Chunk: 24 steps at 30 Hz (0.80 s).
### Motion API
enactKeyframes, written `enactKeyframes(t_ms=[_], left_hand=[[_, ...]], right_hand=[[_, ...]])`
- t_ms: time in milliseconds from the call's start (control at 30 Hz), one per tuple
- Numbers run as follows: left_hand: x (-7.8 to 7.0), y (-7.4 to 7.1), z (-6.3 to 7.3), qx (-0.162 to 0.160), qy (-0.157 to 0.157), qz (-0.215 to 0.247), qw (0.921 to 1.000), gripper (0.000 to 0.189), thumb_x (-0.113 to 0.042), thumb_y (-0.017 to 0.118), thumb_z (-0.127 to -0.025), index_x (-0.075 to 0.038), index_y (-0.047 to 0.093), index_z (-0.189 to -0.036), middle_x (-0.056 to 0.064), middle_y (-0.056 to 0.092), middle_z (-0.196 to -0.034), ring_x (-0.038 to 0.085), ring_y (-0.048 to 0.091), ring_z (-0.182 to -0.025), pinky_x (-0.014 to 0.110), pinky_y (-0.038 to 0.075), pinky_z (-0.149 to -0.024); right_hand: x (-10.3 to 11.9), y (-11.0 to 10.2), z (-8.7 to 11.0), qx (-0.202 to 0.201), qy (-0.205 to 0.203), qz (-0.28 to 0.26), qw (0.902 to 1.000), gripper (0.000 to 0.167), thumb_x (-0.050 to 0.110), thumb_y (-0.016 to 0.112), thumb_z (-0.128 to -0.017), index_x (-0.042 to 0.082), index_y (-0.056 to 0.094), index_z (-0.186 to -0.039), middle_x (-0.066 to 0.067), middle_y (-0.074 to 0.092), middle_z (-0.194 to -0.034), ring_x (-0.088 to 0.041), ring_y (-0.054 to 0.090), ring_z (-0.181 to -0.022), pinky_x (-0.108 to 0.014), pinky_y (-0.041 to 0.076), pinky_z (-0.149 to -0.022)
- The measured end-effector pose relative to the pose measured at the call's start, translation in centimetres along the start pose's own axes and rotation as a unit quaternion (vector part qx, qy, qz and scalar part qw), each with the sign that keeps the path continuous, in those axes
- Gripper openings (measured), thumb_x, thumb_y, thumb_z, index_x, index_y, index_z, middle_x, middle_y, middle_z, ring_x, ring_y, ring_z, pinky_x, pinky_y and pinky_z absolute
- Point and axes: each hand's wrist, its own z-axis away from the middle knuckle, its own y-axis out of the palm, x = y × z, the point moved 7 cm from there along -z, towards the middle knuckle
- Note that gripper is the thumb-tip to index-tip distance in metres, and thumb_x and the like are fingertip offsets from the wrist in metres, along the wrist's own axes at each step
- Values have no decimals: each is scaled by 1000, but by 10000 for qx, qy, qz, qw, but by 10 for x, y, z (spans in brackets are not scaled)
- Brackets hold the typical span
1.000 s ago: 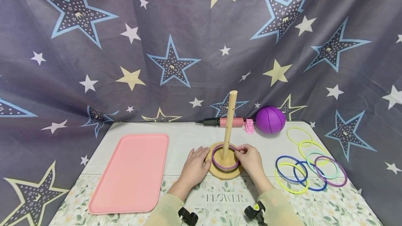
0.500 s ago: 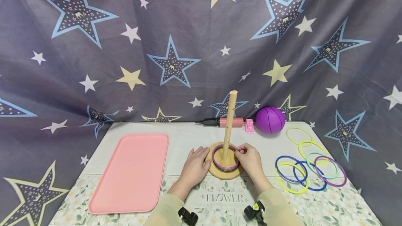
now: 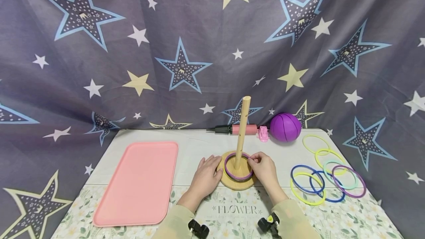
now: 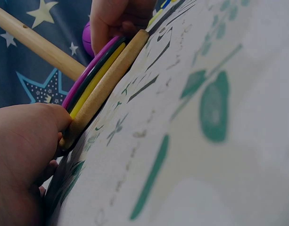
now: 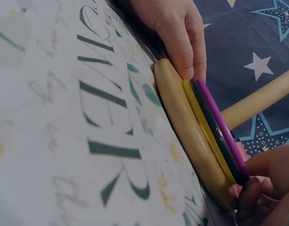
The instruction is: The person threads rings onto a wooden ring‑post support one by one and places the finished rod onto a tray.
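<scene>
A wooden peg stands upright on its round wooden base. Stacked around the peg on the base are a purple ring, a dark ring and a yellow ring. At the base's left edge rests my left hand, thumb against the rim and fingers extended along the far side. My right hand pinches the right side of the purple ring between thumb and forefinger, low over the base; the dark ring lies right at the fingertips in the right wrist view.
Left of the peg lies a pink tray. At the right are several loose rings, including a blue ring, a mint ring and a purple loose ring. Behind stand a pump, a pink plastic piece and a purple ball.
</scene>
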Motion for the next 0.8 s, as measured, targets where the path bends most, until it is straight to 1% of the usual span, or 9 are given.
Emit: enactKeyframes(t_ms=[67, 233, 300, 500, 633, 800], left_hand=[[0, -1, 0, -21, 22, 15, 10000, 51, -24, 62, -112, -2, 59, -157, 12, 60, -160, 36, 45, -157, 60, 20, -135], [-1, -1, 0, -50, 50, 27, 10000, 50, -23, 62, -112, -1, 59, -157, 13, 60, -160, 36, 45, -157, 60, 19, -135], [-1, -1, 0, -63, 56, 18, 10000, 50, -23, 62, -112, -1, 59, -157, 13, 60, -160, 36, 45, -157, 60, 20, -135], [-1, -1, 0, -47, 41, 17, 10000, 50, -24, 63, -112, -2, 59, -157, 12, 60, -160, 36, 45, -157, 59, 20, -135], [-1, -1, 0, -48, 37, 20, 10000, 50, -24, 63, -112, -2, 59, -157, 12, 60, -160, 36, 45, -157, 59, 20, -135], [-1, -1, 0, -41, 30, 13, 10000, 50, -23, 63, -112, -2, 59, -157, 12, 60, -160, 35, 45, -157, 60, 20, -135]], right_hand=[[0, -1, 1, 9, 29, -99, 9999, 9, 12, 79, -97, 4, 76, -94, -2, 67, -79, -16, 58, -69, -28, 50, -64], [-4, -4, 5, 96, 259, -541, 9982, 12, 14, 80, -99, 2, 76, -100, -5, 68, -84, -13, 58, -59, -24, 54, -48], [-5, -8, 6, 87, 310, -632, 9975, 15, 15, 80, -100, 1, 76, -103, -6, 69, -85, -13, 59, -59, -24, 54, -47], [-7, -26, 9, -64, 332, -625, 9975, 18, 15, 78, -101, 0, 76, -109, -7, 69, -89, -12, 60, -63, -23, 52, -52], [-10, -41, 10, -100, 439, -793, 9958, 20, 16, 77, -102, 0, 75, -113, -7, 68, -91, -11, 61, -59, -22, 50, -50], [-13, -62, 12, -222, 496, -1014, 9934, 21, 17, 76, -104, 0, 75, -116, -6, 67, -91, -9, 60, -58, -22, 50, -49]])
